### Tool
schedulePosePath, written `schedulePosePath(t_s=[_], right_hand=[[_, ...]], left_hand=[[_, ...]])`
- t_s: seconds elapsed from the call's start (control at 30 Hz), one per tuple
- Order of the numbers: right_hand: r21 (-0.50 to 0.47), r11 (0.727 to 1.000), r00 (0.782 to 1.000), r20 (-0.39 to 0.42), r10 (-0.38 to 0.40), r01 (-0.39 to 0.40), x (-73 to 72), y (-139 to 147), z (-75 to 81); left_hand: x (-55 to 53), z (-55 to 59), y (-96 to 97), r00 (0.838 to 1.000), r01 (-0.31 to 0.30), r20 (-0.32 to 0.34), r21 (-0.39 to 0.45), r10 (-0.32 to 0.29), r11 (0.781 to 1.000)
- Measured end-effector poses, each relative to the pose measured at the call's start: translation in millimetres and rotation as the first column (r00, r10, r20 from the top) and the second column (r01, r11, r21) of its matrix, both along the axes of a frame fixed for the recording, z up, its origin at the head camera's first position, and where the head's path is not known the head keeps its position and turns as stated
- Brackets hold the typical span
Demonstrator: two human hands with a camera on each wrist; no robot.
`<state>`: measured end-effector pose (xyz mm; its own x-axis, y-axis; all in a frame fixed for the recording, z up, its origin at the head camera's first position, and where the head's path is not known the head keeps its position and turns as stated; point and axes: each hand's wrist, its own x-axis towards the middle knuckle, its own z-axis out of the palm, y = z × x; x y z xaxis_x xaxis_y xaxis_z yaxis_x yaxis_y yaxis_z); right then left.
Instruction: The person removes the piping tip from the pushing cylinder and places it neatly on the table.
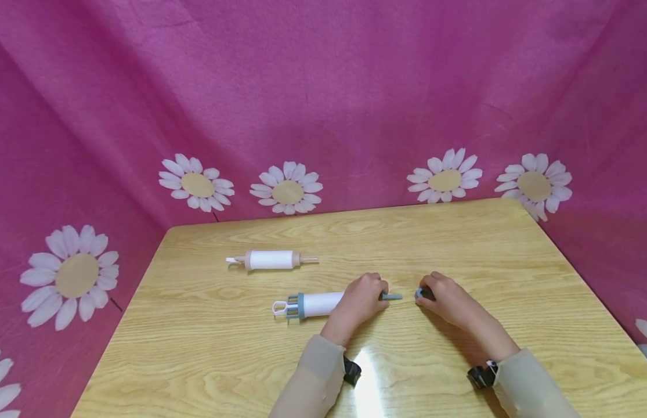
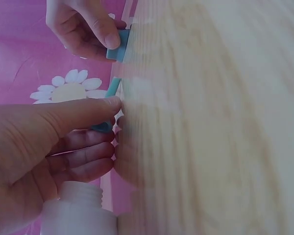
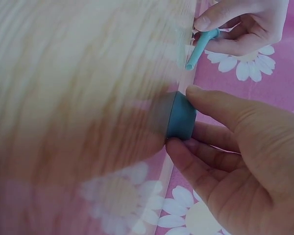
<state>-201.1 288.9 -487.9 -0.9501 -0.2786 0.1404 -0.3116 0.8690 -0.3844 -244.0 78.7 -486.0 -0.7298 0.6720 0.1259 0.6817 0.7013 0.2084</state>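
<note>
My left hand [image 1: 362,297] pinches a slim teal nozzle [image 3: 200,49] between thumb and fingers, its thin tube pointing right, low over the table. Just behind that hand lies a syringe-like tool with a white barrel [image 1: 322,303], a teal end piece [image 1: 300,306] and a white pull ring [image 1: 278,308] at its left end. Its bare threaded neck [image 2: 83,193] shows in the left wrist view. A short gap to the right, my right hand [image 1: 448,299] holds a teal cone-shaped screw cap [image 3: 182,116] by thumb and fingertips, its wide edge at the tabletop.
A second, similar tool with a white barrel [image 1: 271,259] and pinkish-beige ends lies farther back on the left. The wooden table [image 1: 459,244] ends at a magenta curtain [image 1: 344,116] with daisies, which hangs behind and along both sides.
</note>
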Motion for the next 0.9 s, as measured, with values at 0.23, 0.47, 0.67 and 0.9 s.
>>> schedulePosePath(t_s=[0.23,0.47,0.67,0.9], right_hand=[[0.0,1.0,1.0,0.004,0.0,0.0,-1.3,1.0,1.0],[-0.001,1.0,1.0,0.028,-0.005,0.005,-1.1,1.1,1.8],[-0.006,1.0,0.999,0.038,-0.002,0.002,-0.7,1.0,2.4],[-0.042,0.999,0.998,0.06,-0.02,0.023,-0.8,1.9,2.2]], left_hand=[[-1.7,0.3,0.1,1.0,-0.004,-0.015,-0.014,0.004,1.0],[-2.2,-0.1,-0.3,1.0,0.008,-0.016,-0.009,-0.008,1.0],[-1.8,0.1,-1.3,1.0,0.001,-0.001,-0.007,-0.001,1.0],[-0.7,-2.3,-1.2,1.0,0.0,0.006,0.011,0.0,1.0]])
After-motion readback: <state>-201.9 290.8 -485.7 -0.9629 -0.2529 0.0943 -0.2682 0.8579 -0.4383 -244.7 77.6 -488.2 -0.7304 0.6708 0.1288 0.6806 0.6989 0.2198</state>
